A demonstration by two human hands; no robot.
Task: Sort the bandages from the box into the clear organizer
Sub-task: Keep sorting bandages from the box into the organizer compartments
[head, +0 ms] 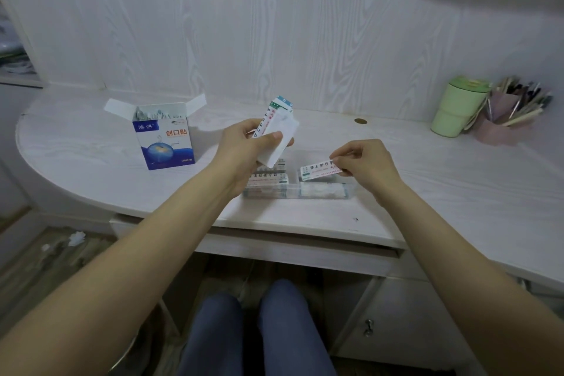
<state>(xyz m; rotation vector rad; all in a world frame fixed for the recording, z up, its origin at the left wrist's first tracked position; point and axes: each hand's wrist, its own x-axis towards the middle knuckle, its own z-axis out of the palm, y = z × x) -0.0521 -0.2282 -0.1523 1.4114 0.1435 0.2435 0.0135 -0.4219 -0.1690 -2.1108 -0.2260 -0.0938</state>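
The blue and white bandage box (166, 143) stands open on the desk at the left, with wrapped bandages showing in its top. My left hand (244, 146) grips a fanned stack of bandages (279, 128), held upright above the desk. My right hand (366, 165) pinches a single bandage (317, 172) by its right end, holding it level just above the clear organizer (323, 191). The organizer lies flat near the desk's front edge and several bandages lie in its compartments, partly hidden behind my left wrist.
A green cup (457, 107) and a pink holder full of pens (512, 113) stand at the back right of the white desk (442, 180). A small brass-coloured disc (361, 121) sits near the wall. My knees show under the desk.
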